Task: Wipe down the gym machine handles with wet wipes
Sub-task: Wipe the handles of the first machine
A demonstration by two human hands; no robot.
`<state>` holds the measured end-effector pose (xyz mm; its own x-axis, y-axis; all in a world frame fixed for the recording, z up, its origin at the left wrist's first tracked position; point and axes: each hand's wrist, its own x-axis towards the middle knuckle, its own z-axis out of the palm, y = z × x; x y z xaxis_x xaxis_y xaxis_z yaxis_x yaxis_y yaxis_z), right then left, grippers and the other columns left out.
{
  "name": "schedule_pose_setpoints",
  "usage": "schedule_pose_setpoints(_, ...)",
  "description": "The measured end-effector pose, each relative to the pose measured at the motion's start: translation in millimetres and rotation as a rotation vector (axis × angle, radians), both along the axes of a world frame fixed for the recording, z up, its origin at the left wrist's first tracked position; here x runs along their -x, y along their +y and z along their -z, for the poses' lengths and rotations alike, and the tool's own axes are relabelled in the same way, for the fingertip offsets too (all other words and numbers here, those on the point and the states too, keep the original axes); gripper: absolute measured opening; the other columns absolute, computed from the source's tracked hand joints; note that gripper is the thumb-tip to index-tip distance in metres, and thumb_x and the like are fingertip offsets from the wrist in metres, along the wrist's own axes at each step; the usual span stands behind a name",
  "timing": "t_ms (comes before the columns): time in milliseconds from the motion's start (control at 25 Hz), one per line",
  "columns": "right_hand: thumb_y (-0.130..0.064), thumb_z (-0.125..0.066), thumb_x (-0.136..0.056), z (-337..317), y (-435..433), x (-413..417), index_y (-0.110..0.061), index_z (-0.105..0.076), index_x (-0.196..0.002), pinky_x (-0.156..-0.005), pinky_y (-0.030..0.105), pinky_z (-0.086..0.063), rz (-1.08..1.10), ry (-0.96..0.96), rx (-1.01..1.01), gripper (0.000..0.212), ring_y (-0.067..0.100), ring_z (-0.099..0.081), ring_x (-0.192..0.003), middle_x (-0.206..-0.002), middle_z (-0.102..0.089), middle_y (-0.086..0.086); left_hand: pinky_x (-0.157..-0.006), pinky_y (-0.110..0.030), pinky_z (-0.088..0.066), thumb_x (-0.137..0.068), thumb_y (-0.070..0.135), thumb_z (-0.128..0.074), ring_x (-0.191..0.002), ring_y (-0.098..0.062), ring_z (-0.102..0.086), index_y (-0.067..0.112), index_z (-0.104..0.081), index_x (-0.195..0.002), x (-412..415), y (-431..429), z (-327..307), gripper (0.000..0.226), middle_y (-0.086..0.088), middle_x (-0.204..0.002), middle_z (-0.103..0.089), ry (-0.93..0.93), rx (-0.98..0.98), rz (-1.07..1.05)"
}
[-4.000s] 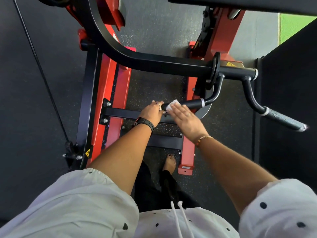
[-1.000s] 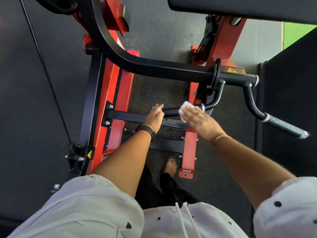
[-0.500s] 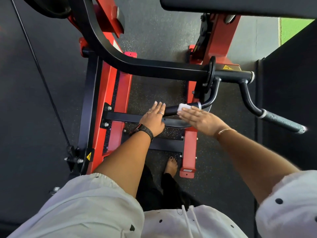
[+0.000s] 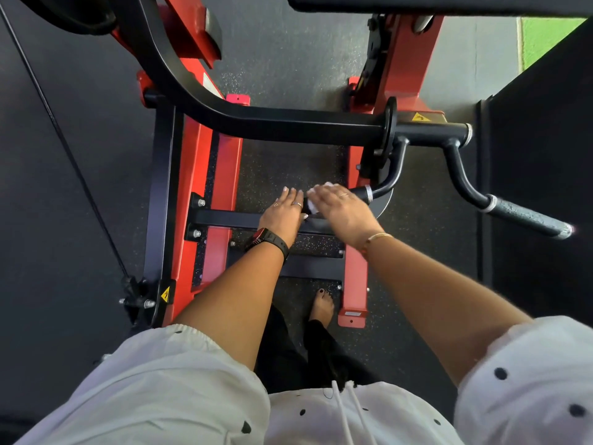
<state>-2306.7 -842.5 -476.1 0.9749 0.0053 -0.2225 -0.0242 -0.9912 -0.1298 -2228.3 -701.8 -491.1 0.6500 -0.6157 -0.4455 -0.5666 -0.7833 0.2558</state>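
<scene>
Since half a second ago, your right hand (image 4: 341, 210) has slid the wet wipe (image 4: 324, 187) leftward along the near handle (image 4: 359, 192). It now sits just beside your left hand (image 4: 282, 215), almost touching it.

Below you, the red and black machine frame (image 4: 205, 175) stands on the dark floor. Its black crossbar (image 4: 288, 127) runs left to right and carries both handles at its right end. The far handle (image 4: 526, 218) juts out to the right, well apart from both hands, with nothing on it.

The near handle's long axis lies roughly left to right across your view, from the silver collar (image 4: 369, 194) on the right to the free end on the left. Only a short black stretch shows between your right hand and the collar; the rest is under your hands.

Your left hand rests on that free end with its fingers fairly straight, gripping nothing and apparently steadying the bar. Your right hand lies palm down over the handle, fingers fairly straight, pressing the wipe against the grip. White edges of the wipe show past your fingertips and at the gap between the hands. Your right thumb is hidden.

The wipe has probably reached the left end of its stroke, so any further pass has to run rightward along the axis toward the collar. The far handle also lies to the right and is nearer your right hand, which already has the wipe.
</scene>
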Motion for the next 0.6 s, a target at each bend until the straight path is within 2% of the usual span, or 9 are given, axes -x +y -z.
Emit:
schedule_pose_setpoints(120,0.008,-0.043,-0.090,6,-47,28,-0.003,-0.023,-0.148,-0.118,0.035,-0.009,0.265,-0.073,0.042,0.062,0.033,-0.021,-0.143,-0.151,-0.030,0.018,-0.117,-0.032,-0.018,-0.104,0.019,-0.036,-0.148,-0.023,-0.008,0.007,-0.016,-0.151,-1,0,0,0.053,-0.012,-0.158,-0.018,0.023,-0.012,0.011)
schedule_pose_setpoints(200,0.015,-0.038,-0.089,6,-43,40,-0.002,-0.014,-0.150,-0.117,0.032,-0.006,0.387,-0.067,-0.003,0.068,0.030,-0.007,-0.146,-0.157,-0.015,0.016,-0.116,-0.031,-0.017,-0.104,0.016,-0.036,-0.148,-0.023,-0.007,0.007,-0.016,-0.151,-1,0,1,0.052,-0.012,-0.158,-0.018,0.035,-0.016,0.007)
schedule_pose_setpoints(280,0.024,-0.032,-0.082,6,-12,43,-0.006,-0.006,-0.151,-0.113,0.024,-0.005,0.519,-0.084,-0.156,0.080,0.023,0.006,-0.146,-0.159,0.000,0.009,-0.116,-0.031,-0.017,-0.104,0.013,-0.036,-0.148,-0.022,-0.007,0.008,-0.016,-0.151,-1,0,1,0.051,-0.012,-0.158,-0.018,0.035,-0.013,0.000)
schedule_pose_setpoints(320,0.025,-0.031,-0.080,4,6,44,-0.008,-0.005,-0.151,-0.113,0.023,-0.004,0.632,-0.126,-0.297,0.083,0.022,0.006,-0.146,-0.159,0.002,0.008,-0.116,-0.031,-0.017,-0.104,0.015,-0.036,-0.148,-0.022,-0.007,0.008,-0.016,-0.151,-2,-1,0,0.052,-0.012,-0.158,-0.018,0.042,-0.016,0.001)
schedule_pose_setpoints(400,0.017,-0.031,-0.088,-2,38,44,-0.012,-0.010,-0.152,-0.116,0.024,-0.009,1.012,-0.243,-0.660,0.074,0.021,-0.008,-0.146,-0.159,-0.008,0.006,-0.117,-0.032,-0.017,-0.104,0.023,-0.036,-0.148,-0.022,-0.007,0.007,-0.016,-0.151,-2,-2,-5,0.054,-0.012,-0.158,-0.017,0.056,-0.036,0.007)
schedule_pose_setpoints(480,-0.002,-0.032,-0.099,-5,51,34,-0.015,-0.022,-0.150,-0.109,0.023,-0.024,1.574,-0.281,-0.996,0.054,0.021,-0.035,-0.136,-0.149,-0.035,0.005,-0.117,-0.034,-0.018,-0.104,0.027,-0.036,-0.148,-0.023,-0.005,0.008,-0.012,-0.152,0,-1,-12,0.058,-0.011,-0.160,-0.010,0.057,-0.027,0.028)
schedule_pose_setpoints(520,-0.007,-0.032,-0.101,-2,51,25,-0.011,-0.031,-0.147,-0.102,0.027,-0.035,1.742,-0.236,-1.156,0.046,0.025,-0.046,-0.126,-0.138,-0.048,0.008,-0.118,-0.034,-0.017,-0.103,0.026,-0.037,-0.148,-0.023,-0.003,0.009,-0.007,-0.153,2,0,-14,0.060,-0.009,-0.161,-0.004,0.048,0.002,0.044)
schedule_pose_setpoints(560,-0.007,-0.033,-0.101,0,45,14,-0.004,-0.042,-0.137,-0.090,0.031,-0.045,1.801,-0.220,-1.338,0.038,0.028,-0.055,-0.111,-0.121,-0.058,0.010,-0.118,-0.034,-0.014,-0.102,0.022,-0.037,-0.148,-0.022,0.000,0.011,-0.003,-0.153,4,3,-16,0.062,-0.007,-0.161,0.002,0.029,0.041,0.063)
schedule_pose_setpoints(600,-0.004,-0.034,-0.099,1,37,2,-0.003,-0.054,-0.121,-0.077,0.029,-0.048,1.849,-0.249,-1.484,0.030,0.026,-0.058,-0.095,-0.100,-0.060,0.007,-0.119,-0.034,-0.009,-0.101,0.017,-0.037,-0.148,-0.021,0.002,0.013,0.002,-0.153,8,7,-17,0.065,-0.005,-0.161,0.006,0.005,0.067,0.092)
